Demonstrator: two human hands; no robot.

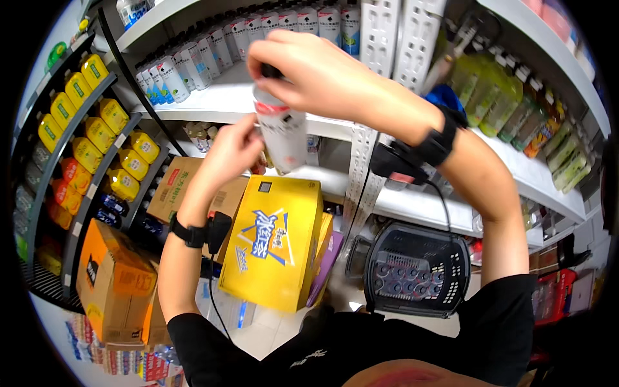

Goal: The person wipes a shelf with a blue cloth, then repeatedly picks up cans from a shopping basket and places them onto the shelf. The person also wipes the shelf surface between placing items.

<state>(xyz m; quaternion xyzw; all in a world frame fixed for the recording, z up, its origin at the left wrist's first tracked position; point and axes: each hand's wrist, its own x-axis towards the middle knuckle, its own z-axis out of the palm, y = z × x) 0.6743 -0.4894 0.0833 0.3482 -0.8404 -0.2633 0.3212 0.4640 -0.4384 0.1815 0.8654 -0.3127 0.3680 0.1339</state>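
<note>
My right hand grips a white-labelled plastic drink bottle by its dark cap, from above. The bottle hangs nearly upright in front of the shelf edge, slightly blurred. My left hand is at the bottle's left side with its fingers curled; whether they touch or hold it is unclear. Behind, similar bottles stand in rows on the white metal shelf. Below the hands stands a yellow carton bearing writing.
A black plastic basket with several bottles sits on the floor at right. Yellow drink bottles fill the rack at left, above an orange-and-brown cardboard box. A perforated white upright divides the shelving; greenish bottles stand beyond it.
</note>
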